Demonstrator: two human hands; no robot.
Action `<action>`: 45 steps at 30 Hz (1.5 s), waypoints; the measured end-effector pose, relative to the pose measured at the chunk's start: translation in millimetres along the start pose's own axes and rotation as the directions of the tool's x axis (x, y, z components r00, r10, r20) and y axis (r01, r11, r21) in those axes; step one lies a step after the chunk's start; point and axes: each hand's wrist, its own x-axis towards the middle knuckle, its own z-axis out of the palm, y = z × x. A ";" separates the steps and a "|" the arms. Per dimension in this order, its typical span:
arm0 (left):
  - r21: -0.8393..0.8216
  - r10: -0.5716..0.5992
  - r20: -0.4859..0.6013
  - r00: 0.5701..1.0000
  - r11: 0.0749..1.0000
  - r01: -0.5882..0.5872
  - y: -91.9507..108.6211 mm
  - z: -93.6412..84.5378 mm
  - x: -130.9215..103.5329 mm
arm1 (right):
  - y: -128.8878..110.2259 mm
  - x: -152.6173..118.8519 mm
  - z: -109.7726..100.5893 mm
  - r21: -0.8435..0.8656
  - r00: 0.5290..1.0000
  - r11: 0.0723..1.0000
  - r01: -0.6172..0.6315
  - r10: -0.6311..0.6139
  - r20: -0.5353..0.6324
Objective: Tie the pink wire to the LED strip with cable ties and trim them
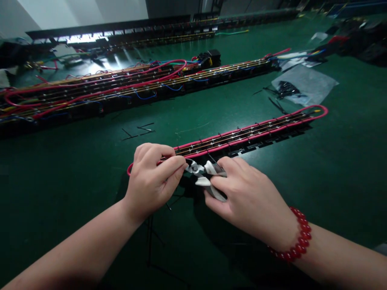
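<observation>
A long black strip assembly (229, 141) with brass-coloured rods lies across the table, a red cable (254, 127) looped along both its sides. Black cable ties hold the cable at intervals. My left hand (155, 173) is closed over the strip's near-left end, thumb and fingertips pinched together; what sits between them is hidden. In my right hand (244, 189) are cutting pliers (208, 175) with whitish handles. Their metal jaws are at my left fingertips, beside the strip's front edge. A thin black tie end (212, 158) sticks out near the handles.
A larger wired assembly (136, 88) with red and blue wires runs behind, and another long black unit (121, 34) lies farther back. A clear plastic bag (317, 84) of black ties rests at right. Loose tie pieces (139, 131) are scattered on the green table (341, 181).
</observation>
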 end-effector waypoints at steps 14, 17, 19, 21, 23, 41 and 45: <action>-0.172 -0.108 0.022 0.994 0.979 0.111 -3.4 -2.1 2.8 | -3.9 -5.0 7.2 -0.010 0.994 0.999 0.048 -0.049 -0.097; -0.207 -0.101 0.067 0.993 0.972 0.113 -3.3 -3.9 3.5 | -2.7 -4.9 10.0 -0.005 0.993 0.998 0.061 -0.061 -0.105; -0.210 -0.076 0.089 0.993 0.973 0.094 -4.1 -4.5 3.8 | 0.2 -5.0 11.3 0.016 0.989 0.995 0.095 -0.092 -0.116; -0.199 -0.050 0.094 0.994 0.978 0.068 -5.2 -4.4 3.8 | 3.9 -4.9 11.8 0.030 0.983 0.991 0.128 -0.123 -0.138; -0.190 -0.039 0.093 0.995 0.980 0.056 -5.9 -4.0 3.6 | 7.5 -4.6 11.6 0.038 0.977 0.987 0.153 -0.146 -0.157; -0.206 0.049 0.163 0.985 0.978 -0.014 -6.2 -8.6 2.6 | 26.5 -30.2 9.2 0.120 0.992 0.985 0.123 -0.117 -0.056; -0.082 0.078 0.190 0.979 0.995 -0.064 -0.6 -6.9 1.1 | 38.7 -50.5 11.5 0.129 0.992 0.985 0.114 -0.105 -0.070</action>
